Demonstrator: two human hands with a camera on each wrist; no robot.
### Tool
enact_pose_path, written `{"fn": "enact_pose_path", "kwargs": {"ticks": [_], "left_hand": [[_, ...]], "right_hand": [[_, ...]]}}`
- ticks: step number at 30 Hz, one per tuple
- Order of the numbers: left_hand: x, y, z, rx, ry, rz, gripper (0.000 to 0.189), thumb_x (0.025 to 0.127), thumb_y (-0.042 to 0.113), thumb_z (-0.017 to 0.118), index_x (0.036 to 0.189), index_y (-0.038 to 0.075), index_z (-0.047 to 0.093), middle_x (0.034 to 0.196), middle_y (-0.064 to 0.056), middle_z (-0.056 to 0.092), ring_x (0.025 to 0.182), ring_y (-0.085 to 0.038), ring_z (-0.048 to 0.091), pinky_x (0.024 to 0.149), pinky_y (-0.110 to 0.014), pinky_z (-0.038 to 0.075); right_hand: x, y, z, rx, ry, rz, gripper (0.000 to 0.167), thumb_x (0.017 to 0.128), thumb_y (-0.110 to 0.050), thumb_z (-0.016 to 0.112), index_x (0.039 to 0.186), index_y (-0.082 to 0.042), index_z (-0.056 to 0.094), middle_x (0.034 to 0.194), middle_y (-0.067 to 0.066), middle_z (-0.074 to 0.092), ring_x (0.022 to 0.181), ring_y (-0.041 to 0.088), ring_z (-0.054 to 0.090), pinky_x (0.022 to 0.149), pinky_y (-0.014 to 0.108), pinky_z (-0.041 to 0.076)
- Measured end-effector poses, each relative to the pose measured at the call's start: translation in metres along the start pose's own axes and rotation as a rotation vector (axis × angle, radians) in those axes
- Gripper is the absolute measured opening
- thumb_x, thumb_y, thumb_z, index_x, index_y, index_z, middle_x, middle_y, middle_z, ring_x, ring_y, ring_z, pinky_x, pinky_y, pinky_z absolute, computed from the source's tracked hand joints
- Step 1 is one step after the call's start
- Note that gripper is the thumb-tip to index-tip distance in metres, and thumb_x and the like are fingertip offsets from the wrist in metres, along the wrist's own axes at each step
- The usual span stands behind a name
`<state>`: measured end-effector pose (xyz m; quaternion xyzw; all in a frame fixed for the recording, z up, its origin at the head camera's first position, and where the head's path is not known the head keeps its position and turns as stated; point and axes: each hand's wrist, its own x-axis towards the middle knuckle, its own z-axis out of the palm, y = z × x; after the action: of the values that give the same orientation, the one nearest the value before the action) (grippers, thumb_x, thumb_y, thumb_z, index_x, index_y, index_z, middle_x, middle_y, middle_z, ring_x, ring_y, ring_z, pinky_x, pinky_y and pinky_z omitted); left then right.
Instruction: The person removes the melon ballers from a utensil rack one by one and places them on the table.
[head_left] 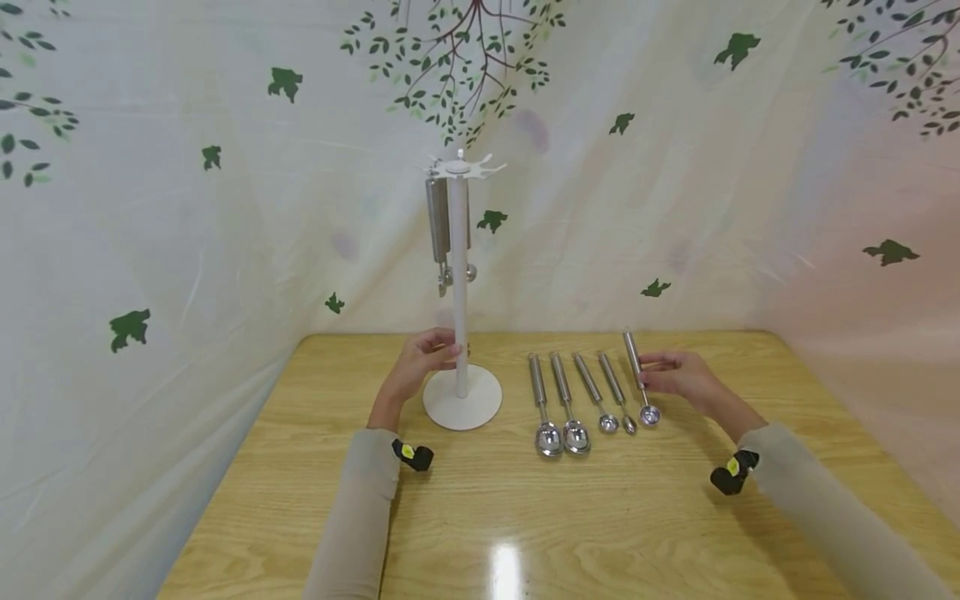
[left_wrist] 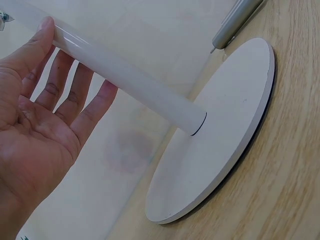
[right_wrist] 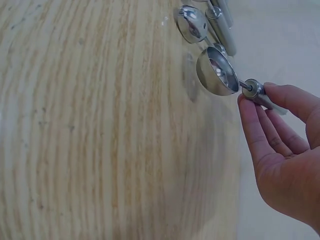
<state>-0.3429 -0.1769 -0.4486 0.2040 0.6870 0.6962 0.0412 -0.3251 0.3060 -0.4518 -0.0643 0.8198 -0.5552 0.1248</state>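
Observation:
My left hand (head_left: pixel 420 362) holds the white pole of a utensil stand (head_left: pixel 461 325), thumb on one side and fingers on the other, above its round base (left_wrist: pixel 210 150). In the right wrist view, my right hand (right_wrist: pixel 285 150) pinches the steel handle of a melon baller (right_wrist: pixel 215 75) between thumb and fingers. Its round bowl appears raised off the table. Left of it lie a small oval scoop (head_left: pixel 629 425), another round-bowled baller (head_left: pixel 608 423) and two larger spoon-like scoops (head_left: pixel 576 437). Steel-handled utensils (head_left: pixel 437 221) hang from the stand's hooks, partly hidden behind the pole.
Everything stands on a wooden table (head_left: pixel 465 500). White hooks (head_left: pixel 487 169) spread out at the top of the stand. Behind the table hangs a pale curtain (head_left: pixel 360 208) printed with leaves and branches.

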Motion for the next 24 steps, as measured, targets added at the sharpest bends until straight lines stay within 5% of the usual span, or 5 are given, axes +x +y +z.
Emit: {"fn": "enact_pose_path", "kwargs": {"ticks": [12,24], "left_hand": [[0.001,0.001,0.001,0.002,0.001,0.018,0.013,0.099,0.006,0.063,0.109,0.011,0.071,0.1,0.007,0.074,0.097,-0.012,0.072,0.09,-0.041,0.063],[0.001,0.001,0.001,0.0,0.005,0.001,0.014,0.099,0.004,0.063,0.111,0.006,0.069,0.1,0.007,0.074,0.098,-0.012,0.072,0.092,-0.046,0.061]], "right_hand": [[0.001,0.007,0.005,0.035,-0.001,0.012,0.06,0.096,-0.008,0.071,0.143,0.017,0.043,0.119,0.018,0.072,0.092,0.003,0.072,0.088,0.028,0.062],[0.001,0.01,0.014,0.06,0.053,0.024,0.055,0.095,-0.006,0.07,0.138,0.02,0.046,0.103,0.001,0.076,0.086,0.002,0.071,0.081,0.023,0.062]]}}
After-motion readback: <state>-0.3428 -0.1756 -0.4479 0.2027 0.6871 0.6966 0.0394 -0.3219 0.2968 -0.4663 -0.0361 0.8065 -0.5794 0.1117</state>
